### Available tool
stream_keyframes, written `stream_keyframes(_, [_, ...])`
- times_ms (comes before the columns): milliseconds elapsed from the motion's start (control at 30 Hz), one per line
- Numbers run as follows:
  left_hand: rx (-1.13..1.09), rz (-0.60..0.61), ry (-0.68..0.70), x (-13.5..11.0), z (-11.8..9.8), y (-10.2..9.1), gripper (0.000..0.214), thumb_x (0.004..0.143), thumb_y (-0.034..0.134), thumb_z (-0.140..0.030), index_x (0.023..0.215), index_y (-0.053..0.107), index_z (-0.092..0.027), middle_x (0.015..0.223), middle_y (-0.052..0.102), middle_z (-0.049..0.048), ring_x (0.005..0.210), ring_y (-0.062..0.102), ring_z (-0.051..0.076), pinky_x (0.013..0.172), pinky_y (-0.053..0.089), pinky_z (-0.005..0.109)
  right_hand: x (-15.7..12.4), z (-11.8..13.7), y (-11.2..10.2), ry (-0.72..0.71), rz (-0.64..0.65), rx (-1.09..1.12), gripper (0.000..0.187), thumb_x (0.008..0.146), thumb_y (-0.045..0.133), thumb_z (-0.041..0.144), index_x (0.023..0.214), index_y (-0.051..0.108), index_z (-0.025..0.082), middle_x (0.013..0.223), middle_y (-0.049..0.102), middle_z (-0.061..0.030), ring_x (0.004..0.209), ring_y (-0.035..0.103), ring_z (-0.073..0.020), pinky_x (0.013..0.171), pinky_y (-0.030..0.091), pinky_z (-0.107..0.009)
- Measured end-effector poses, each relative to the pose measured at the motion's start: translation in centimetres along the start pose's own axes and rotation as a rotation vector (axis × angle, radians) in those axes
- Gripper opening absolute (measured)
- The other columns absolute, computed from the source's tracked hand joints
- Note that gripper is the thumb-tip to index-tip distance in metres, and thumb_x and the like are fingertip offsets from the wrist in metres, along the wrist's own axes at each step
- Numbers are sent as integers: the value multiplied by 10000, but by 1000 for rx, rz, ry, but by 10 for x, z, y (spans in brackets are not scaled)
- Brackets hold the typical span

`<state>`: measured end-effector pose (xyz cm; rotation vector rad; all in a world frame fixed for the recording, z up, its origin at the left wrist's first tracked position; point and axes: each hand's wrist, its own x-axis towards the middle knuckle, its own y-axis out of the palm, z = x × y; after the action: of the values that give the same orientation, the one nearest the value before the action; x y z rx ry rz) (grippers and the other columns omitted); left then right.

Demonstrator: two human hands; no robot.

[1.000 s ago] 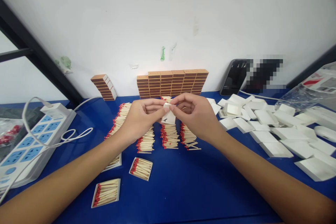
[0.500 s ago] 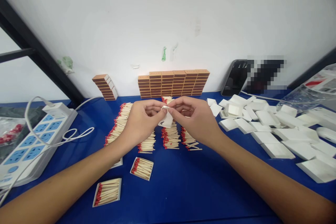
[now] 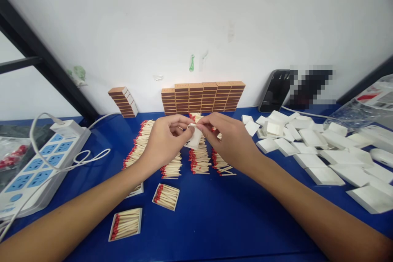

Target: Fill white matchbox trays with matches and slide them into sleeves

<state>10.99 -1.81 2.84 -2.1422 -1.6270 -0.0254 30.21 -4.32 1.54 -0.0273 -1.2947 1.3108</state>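
Note:
A small white matchbox tray (image 3: pixel 193 141) is held up in front of me, tilted, its inside hidden. My left hand (image 3: pixel 164 141) pinches its left side between thumb and fingers. At its upper right corner, the closed thumb and fingertips of my right hand (image 3: pixel 233 141) grip the edge. Beneath and behind the hands lie rows of loose red-tipped matches (image 3: pixel 200 163), partly covered by them. Closer to me on the left, one tray full of matches (image 3: pixel 166 197) and another filled tray (image 3: pixel 125 224) rest on the blue table; a third is partly hidden by my left forearm.
Stacked matchboxes (image 3: pixel 202 98) line the wall, with a smaller stack (image 3: pixel 123 101) to their left. Many white trays (image 3: pixel 325 151) are heaped on the right. A power strip (image 3: pixel 39 172) with white cables occupies the left side. A phone (image 3: pixel 274 90) leans on the wall.
My right thumb and fingers have shifted slightly to the right, from the tray's front face to its upper right edge. My left hand and the tray have barely moved.

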Motion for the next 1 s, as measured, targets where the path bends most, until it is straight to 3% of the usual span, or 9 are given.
stream_keyframes(133, [-20, 5, 1, 1, 1, 0, 287, 839, 830, -395, 989, 794, -153, 903, 810, 84, 803, 736, 185, 675, 548, 266, 0, -2, 0, 7, 7, 49, 131, 1050, 572, 223, 1053, 700, 198, 926, 730, -61, 807, 666, -194, 706, 522, -324])
stream_keyframes(333, [-19, 13, -27, 0, 0, -1, 279, 852, 808, -350, 1032, 781, -139, 860, 808, 81, 750, 731, 177, 639, 538, 257, 1, -4, -2, 15, 16, 85, 140, 1056, 580, 192, 997, 706, 202, 909, 760, -31, 799, 676, -177, 719, 500, -305])
stream_keyframes(567, [22, -3, -26, -1, -2, 1, 187, 824, 784, -276, 949, 780, -137, 788, 767, 58, 705, 691, 157, 631, 523, 255, -2, 0, 2, -9, 62, -124, 191, 1092, 475, 214, 1006, 642, 181, 924, 699, -70, 742, 615, -175, 640, 447, -302])
stream_keyframes(767, [-53, -3, -84, 1, -1, -1, 147, 730, 818, -226, 818, 742, -136, 778, 765, 61, 695, 686, 150, 621, 517, 246, -5, 3, 9, -126, 13, -300, 194, 1090, 466, 204, 1017, 641, 163, 898, 702, -79, 781, 635, -203, 630, 434, -319])
stream_keyframes(1000, [-87, -10, -93, 2, 1, -1, 141, 731, 813, -223, 820, 746, -137, 753, 753, 47, 630, 649, 129, 557, 490, 235, -5, 2, 8, -166, -8, -208, 145, 1085, 508, 211, 1039, 640, 174, 940, 719, -83, 832, 663, -211, 688, 475, -321])
